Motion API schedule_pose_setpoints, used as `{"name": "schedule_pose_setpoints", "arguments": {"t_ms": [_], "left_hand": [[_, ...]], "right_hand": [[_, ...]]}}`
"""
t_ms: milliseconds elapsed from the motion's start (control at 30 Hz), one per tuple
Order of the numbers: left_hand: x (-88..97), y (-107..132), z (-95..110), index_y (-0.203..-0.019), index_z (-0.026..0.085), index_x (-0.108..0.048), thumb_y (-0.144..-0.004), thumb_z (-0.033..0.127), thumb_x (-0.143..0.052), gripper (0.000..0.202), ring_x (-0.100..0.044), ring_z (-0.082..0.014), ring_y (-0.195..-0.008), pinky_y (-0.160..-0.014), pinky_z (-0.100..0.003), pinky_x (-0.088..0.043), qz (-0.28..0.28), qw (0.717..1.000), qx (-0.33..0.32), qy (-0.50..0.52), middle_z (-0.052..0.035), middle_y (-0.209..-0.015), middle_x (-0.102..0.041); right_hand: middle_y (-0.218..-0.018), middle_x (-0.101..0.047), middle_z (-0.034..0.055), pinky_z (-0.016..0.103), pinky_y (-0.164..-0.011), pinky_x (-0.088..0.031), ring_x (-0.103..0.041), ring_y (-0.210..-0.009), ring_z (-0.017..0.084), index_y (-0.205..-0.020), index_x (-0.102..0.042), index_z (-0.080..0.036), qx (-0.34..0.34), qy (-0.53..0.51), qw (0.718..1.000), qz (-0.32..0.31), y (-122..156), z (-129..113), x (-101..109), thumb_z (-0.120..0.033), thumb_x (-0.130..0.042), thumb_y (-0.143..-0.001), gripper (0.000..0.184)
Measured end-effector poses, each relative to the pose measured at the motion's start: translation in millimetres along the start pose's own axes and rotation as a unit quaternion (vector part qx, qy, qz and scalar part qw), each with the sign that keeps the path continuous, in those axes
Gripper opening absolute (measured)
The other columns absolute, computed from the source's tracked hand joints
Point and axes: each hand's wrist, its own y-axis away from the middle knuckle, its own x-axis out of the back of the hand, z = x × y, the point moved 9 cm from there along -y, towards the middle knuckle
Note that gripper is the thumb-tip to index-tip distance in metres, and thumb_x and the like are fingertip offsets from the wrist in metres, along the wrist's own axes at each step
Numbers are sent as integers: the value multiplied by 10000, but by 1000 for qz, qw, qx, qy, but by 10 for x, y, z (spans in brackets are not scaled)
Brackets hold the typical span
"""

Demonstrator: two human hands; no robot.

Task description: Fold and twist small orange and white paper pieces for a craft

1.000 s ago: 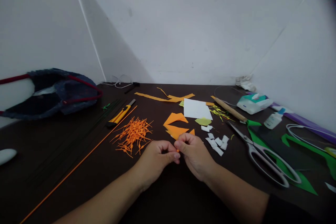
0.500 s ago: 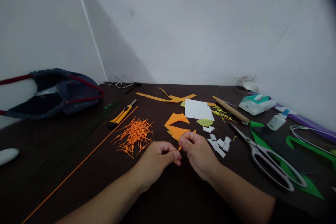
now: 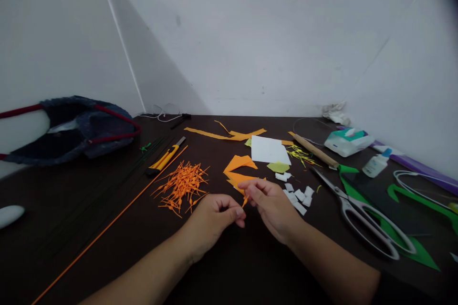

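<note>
Between my hands is a small twisted orange paper piece [image 3: 245,200] with a bulge, like those in the pile nearby. My right hand [image 3: 272,204] pinches its upper end between thumb and fingers. The thumb and forefinger of my left hand [image 3: 216,214] are pressed together at its lower tip; the contact is too small to see clearly. Just beyond my fingertips lie cut orange paper sheets [image 3: 240,162]. To the left of my left hand is a pile of twisted orange paper pieces [image 3: 183,182].
A yellow utility knife [image 3: 166,156] and a long orange stick [image 3: 107,227] lie left. White paper [image 3: 270,149], small white pieces [image 3: 299,196], a wooden rod [image 3: 315,149], scissors [image 3: 368,217], green paper [image 3: 427,253] and a glue bottle [image 3: 377,164] lie right. A dark bag [image 3: 103,126] sits far left.
My right hand's fingers have loosened and straightened slightly around the orange piece, showing more of it. My left hand stays nearly in place. The view has shifted slightly.
</note>
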Motion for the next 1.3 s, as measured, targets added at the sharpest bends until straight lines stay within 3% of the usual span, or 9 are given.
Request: {"name": "schedule_pose_setpoints", "arguments": {"t_ms": [100, 233, 500, 767, 1133, 1300], "left_hand": [[2, -1, -2, -655, 178, -630, -754, 246, -514, 167, -556, -147, -673, -713, -287, -393, 0, 1000, 2, 7, 9, -629, -650], [-15, -5, 21, -648, 177, -625, -755, 248, -510, 172, -561, -146, -673, -712, -283, -397, -10, 1000, -5, -9, 5, -641, -653], [-5, 9, 111, -626, 169, -622, -737, 244, -507, 177, -553, -151, -658, -663, -272, -405, 4, 995, -42, -95, -11, -651, -640], [34, 34, 312, -519, 198, -534, -660, 159, -537, 146, -536, -160, -670, -729, -324, -383, 78, 962, -138, -223, -8, -634, -605], [67, -19, 255, -484, 196, -405, -650, 132, -527, 216, -483, -142, -585, -649, -303, -359, 106, 954, -117, -254, 9, -576, -532], [59, -26, 242, -488, 194, -369, -646, 126, -525, 233, -493, -148, -602, -731, -340, -344, 122, 946, -111, -278, 18, -576, -523]], "right_hand": [[-734, -602, 13, 302, -705, -386, -511, -716, 151, -710, -645, -210, 6, -7, 1000, -14, 6, -46, 7, -258, -622, -688, 57], [-555, -494, -29, 274, -596, -366, -439, -577, 126, -559, -532, -192, 11, 30, 999, 14, 11, -48, 50, -279, -626, -679, 175], [-479, -292, -68, 241, -469, -260, -271, -474, 96, -490, -322, -200, 44, 105, 990, 85, 34, -97, 121, -312, -591, -694, 356], [-499, -320, -61, 244, -477, -267, -287, -486, 101, -506, -354, -197, 27, 79, 992, 90, 39, -9, 88, -342, -588, -702, 338], [-500, -279, -66, 240, -466, -248, -260, -487, 103, -509, -339, -201, 29, 108, 990, 89, 66, -44, 55, -316, -564, -723, 331], [-508, -297, -61, 244, -471, -260, -276, -492, 107, -507, -349, -202, 24, 96, 990, 106, 84, -33, 59, -307, -562, -725, 322]]}}
